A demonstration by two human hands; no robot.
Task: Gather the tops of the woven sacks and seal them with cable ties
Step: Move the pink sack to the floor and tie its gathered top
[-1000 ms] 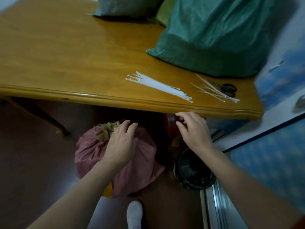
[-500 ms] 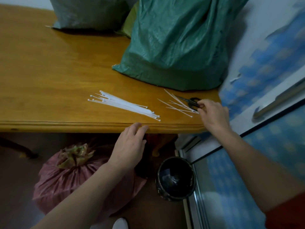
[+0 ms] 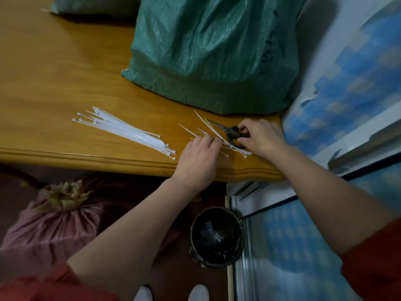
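Pink sack (image 3: 50, 227) sits on the floor under the front edge of the desk (image 3: 54, 72). Its top is bunched into a tight rosette, so gathering is judged complete. The tie itself is too small to make out, so sealing cannot be confirmed. Green sack (image 3: 212, 53) stands on the desk at the far right. Its top is out of view, so its status is unknown and it should be treated as pending. Grey sack (image 3: 93, 5) is at the rear of the desk with only its base showing, and has the same status. Ties (image 3: 128, 132) lie in a full bundle near the front edge of the desk, an ample supply for the remaining sacks. Loose ties (image 3: 208, 129) lie scattered just right of the bundle, some crossing the scissors (image 3: 230, 133). Left hand (image 3: 199, 157) has its fingers bent down with the tips on the loose ties; whether one is pinched cannot be told. Right hand (image 3: 260, 137) has fingers and thumb curled round the black scissors handles, with the blades flat on the desk. The step in hand is judged to be collecting a tie and the scissors for the next sack, or for trimming. Bin (image 3: 217, 235) stands on the floor below the desk corner.
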